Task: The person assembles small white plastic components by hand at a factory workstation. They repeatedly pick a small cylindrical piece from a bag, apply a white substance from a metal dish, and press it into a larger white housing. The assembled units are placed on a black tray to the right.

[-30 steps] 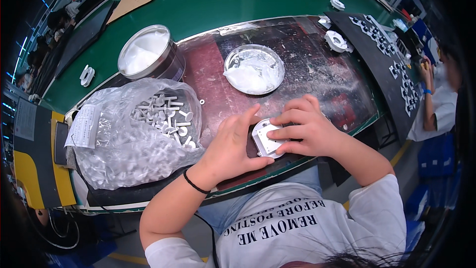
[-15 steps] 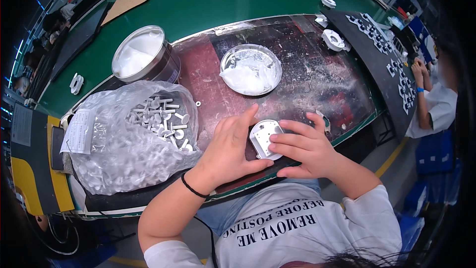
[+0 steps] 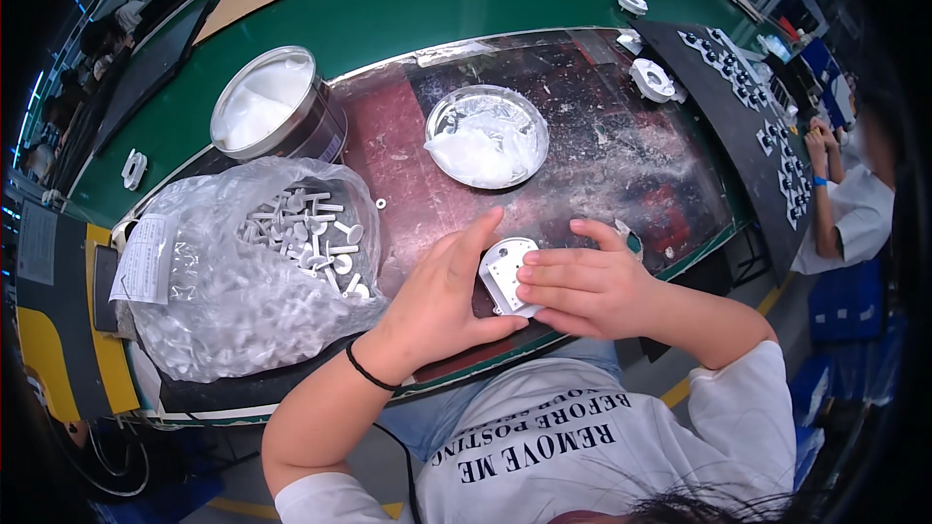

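Observation:
A small white plastic housing [image 3: 498, 270], rounded at its far end and dotted with small holes, is between my hands at the table's near edge. My left hand [image 3: 437, 281] cups its left side, index finger stretched upward and thumb along the near end; the other fingers are partly hidden. Across the housing's right half lie the fingers of my right hand [image 3: 597, 283], pressed on its face, with the index finger raised. To the left, an open clear plastic bag [image 3: 209, 315] spills white flanged plastic pins [image 3: 311, 233]. A small white ring [image 3: 381, 204] lies beside it.
Beyond my hands sits a round metal dish [image 3: 449, 118] holding white film-like material. A metal can [image 3: 313, 128] with white contents stands left of it. White plastic parts [image 3: 652, 81] lie at the far right, near a black board [image 3: 694, 78] with small parts. A co-worker's hands [image 3: 820, 141] show there.
My right hand has shifted left and farther over the housing, its index finger covering more of the face. The housing is slightly more tilted. The whole view has moved a little.

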Action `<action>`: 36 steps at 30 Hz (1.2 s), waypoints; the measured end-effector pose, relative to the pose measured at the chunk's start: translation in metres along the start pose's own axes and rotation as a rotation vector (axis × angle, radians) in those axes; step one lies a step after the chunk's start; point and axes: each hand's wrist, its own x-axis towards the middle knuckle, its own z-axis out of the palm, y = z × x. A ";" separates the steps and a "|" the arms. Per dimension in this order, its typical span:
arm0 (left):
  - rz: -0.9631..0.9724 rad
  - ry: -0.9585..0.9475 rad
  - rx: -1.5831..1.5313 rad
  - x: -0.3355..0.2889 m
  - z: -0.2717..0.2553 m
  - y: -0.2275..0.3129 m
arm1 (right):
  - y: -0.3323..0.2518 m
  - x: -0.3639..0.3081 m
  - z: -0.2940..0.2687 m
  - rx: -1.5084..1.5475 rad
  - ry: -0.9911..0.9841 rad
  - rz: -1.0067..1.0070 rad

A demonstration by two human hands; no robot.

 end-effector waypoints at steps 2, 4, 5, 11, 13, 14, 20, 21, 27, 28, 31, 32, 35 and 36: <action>-0.004 -0.004 -0.029 0.000 0.001 0.000 | 0.004 0.000 0.002 -0.010 0.005 -0.040; -0.012 -0.010 -0.013 0.000 0.000 0.003 | 0.007 0.001 0.001 0.030 -0.008 -0.061; -0.014 -0.016 -0.012 0.000 -0.001 0.003 | 0.009 0.002 0.001 0.044 -0.005 -0.072; -0.035 -0.007 -0.038 0.000 0.001 0.002 | 0.013 -0.001 0.006 0.112 0.020 -0.071; -0.040 0.007 -0.082 0.000 0.003 0.000 | 0.009 -0.005 0.008 0.119 0.055 -0.020; -0.041 0.004 -0.070 0.000 0.002 0.001 | 0.008 -0.004 0.007 0.139 0.054 -0.012; -0.094 0.120 0.185 0.007 -0.031 0.026 | 0.019 -0.019 -0.009 0.324 0.273 0.189; -0.134 0.130 0.274 0.003 -0.048 0.025 | 0.023 -0.024 -0.011 0.359 0.347 0.235; -0.372 0.110 0.667 -0.018 -0.088 -0.014 | 0.033 -0.019 -0.018 0.305 0.397 0.222; -0.364 0.109 0.692 -0.020 -0.088 -0.020 | 0.035 -0.014 -0.020 0.293 0.386 0.186; -0.463 0.129 0.661 -0.015 -0.084 -0.023 | 0.041 0.002 -0.026 0.308 0.359 0.129; -0.497 0.129 0.634 -0.013 -0.084 -0.025 | 0.045 0.008 -0.027 0.314 0.357 0.115; -0.386 0.214 0.607 -0.009 -0.087 -0.023 | 0.056 0.029 -0.027 0.335 0.333 0.065; -0.341 0.258 0.611 -0.008 -0.088 -0.021 | 0.059 0.037 -0.027 0.346 0.312 0.045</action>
